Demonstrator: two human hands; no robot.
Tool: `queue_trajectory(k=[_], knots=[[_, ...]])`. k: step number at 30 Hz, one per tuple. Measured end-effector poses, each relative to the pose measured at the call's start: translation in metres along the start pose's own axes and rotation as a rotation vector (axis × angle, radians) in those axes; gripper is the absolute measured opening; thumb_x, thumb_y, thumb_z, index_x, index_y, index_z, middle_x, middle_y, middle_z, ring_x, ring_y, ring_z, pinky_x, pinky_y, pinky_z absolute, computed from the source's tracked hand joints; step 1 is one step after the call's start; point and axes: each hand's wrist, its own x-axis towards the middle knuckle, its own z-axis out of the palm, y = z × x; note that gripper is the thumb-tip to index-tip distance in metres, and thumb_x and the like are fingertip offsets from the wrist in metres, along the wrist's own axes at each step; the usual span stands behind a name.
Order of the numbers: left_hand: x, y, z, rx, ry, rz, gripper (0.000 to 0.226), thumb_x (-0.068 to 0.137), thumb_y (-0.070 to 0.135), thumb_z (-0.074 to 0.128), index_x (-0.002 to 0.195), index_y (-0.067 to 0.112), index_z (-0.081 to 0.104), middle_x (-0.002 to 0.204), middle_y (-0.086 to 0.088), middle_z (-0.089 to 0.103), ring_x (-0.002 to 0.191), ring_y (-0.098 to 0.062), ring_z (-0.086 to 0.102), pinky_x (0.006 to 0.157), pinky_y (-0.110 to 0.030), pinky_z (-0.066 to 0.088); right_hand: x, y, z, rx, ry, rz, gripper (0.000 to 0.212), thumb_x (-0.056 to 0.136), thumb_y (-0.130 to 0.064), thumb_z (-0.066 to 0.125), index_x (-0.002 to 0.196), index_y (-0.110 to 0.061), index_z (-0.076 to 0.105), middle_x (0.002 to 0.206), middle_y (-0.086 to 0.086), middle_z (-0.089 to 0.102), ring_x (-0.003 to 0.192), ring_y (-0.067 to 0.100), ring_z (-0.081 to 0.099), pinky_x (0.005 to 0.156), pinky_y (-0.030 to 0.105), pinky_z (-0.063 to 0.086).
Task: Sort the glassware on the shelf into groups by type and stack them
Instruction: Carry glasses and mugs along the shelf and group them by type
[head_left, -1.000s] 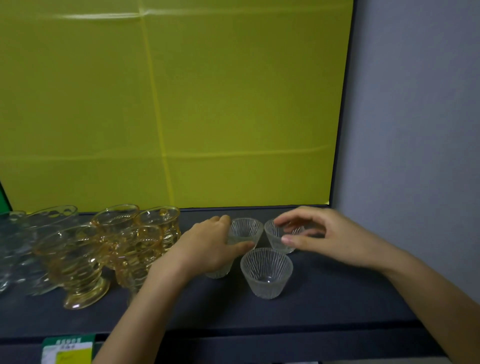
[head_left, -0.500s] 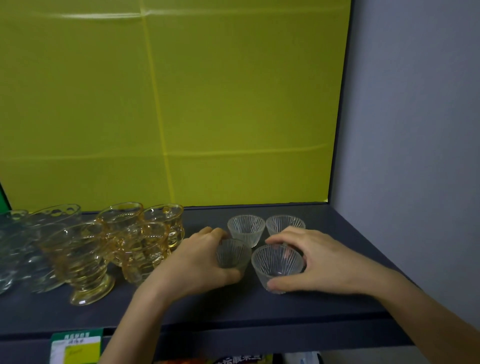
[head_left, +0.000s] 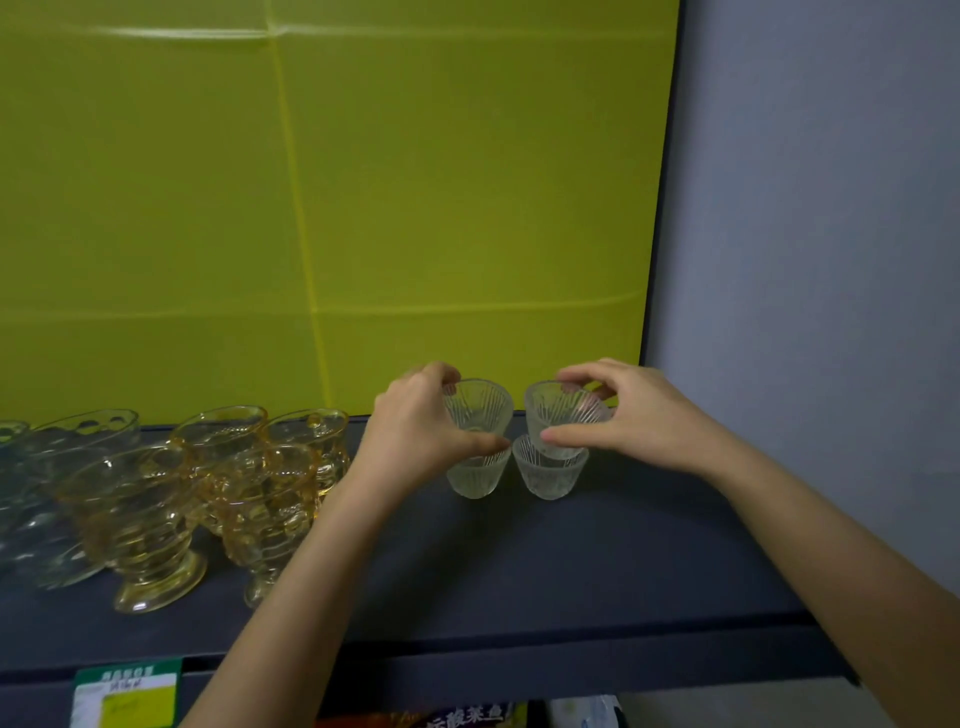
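Near the shelf's right back corner, each hand grips a cup directly above a standing cup, upright, nearly nested.

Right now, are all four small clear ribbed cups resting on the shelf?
No: each hand, left hand and right hand, holds one cup above another standing on the shelf.

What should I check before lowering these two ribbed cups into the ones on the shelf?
1. Left hand grips its raised ribbed cup: ok.
2. Right hand grips its raised cup: ok.
3. Left lower cup upright beneath: ok.
4. Right lower cup upright beneath: ok.
5. Right raised cup level: not ok, it tilts.
6. Amber glasses apart from the left forearm: cannot tell.
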Motion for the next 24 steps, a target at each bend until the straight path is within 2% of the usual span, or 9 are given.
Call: queue_trajectory(k=[12, 19, 24], knots=[[0.011, -0.017, 0.028, 0.029, -0.115, -0.069, 0.086, 0.053, 0.054, 0.080, 0.122, 0.009, 0.054, 0.121, -0.008, 0.062, 0.113, -0.025, 0.055, 0.092, -0.032, 0.041, 0.011, 0.013, 0.022, 0.000, -0.075, 0.072, 0.076, 0.065, -0.050, 0.076, 0.130, -0.019, 0.052, 0.132, -0.002, 0.053, 0.118, 0.016, 0.051, 0.102, 0.036, 0.041], [0.013, -0.020, 0.032, 0.029, -0.204, -0.099, 0.087, 0.056, 0.055, 0.078, 0.125, 0.008, 0.054, 0.125, -0.010, 0.061, 0.117, -0.024, 0.054, 0.095, -0.031, 0.042, 0.012, 0.019, 0.029, -0.013, -0.145, 0.070, 0.079, 0.065, -0.049, 0.076, 0.132, -0.015, 0.049, 0.135, 0.000, 0.053, 0.123, 0.014, 0.049, 0.105, 0.028, 0.037], [0.014, -0.019, 0.031, 0.038, -0.279, -0.136, 0.084, 0.060, 0.053, 0.076, 0.125, 0.007, 0.052, 0.127, -0.011, 0.059, 0.118, -0.025, 0.053, 0.096, -0.032, 0.043, 0.012, 0.023, 0.031, -0.012, -0.225, 0.091, 0.077, 0.068, -0.050, 0.073, 0.133, -0.018, 0.048, 0.138, -0.001, 0.050, 0.126, 0.015, 0.045, 0.107, 0.031, 0.036]])
